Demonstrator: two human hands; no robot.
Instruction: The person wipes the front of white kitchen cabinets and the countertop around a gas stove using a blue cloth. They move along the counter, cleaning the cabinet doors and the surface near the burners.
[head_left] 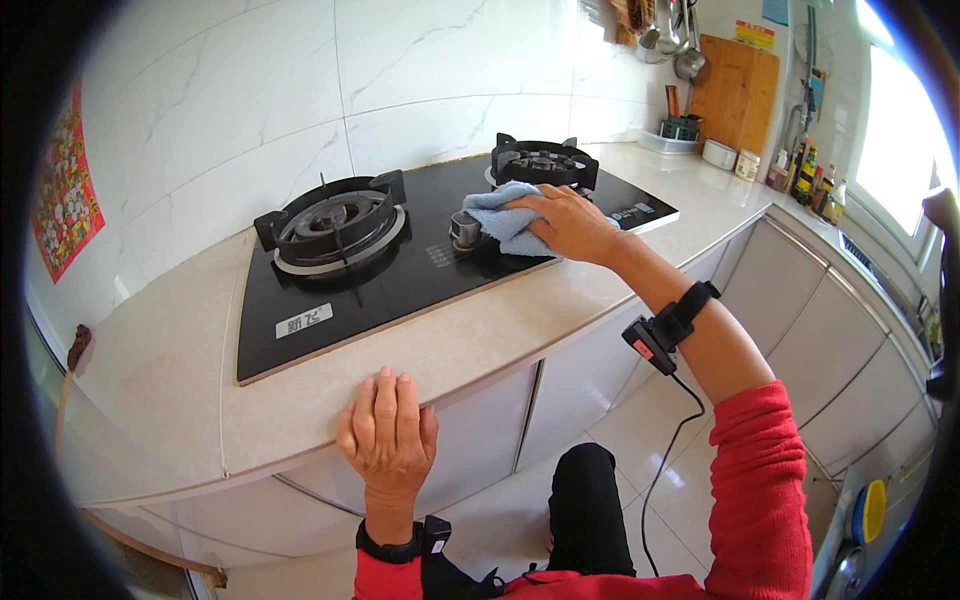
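Observation:
A light blue cloth [510, 222] is bunched under my right hand [570, 222], whose fingers press it at the black glass gas cooktop [400, 290]. The cloth sits right beside a silver control knob [465, 229], in front of the right burner [546, 162]. The left burner [335, 218], with its black pan support, stands apart from both hands. My left hand [390, 425] rests on the front edge of the pale countertop [520, 318], fingers stretched out flat and holding nothing.
White cabinets [590, 385] run below the counter. At the far right corner stand a wooden cutting board [735, 90], a white bowl [719, 154] and several bottles [806, 175]. Ladles [670, 40] hang on the wall. A cable [660, 470] dangles from my right wrist strap.

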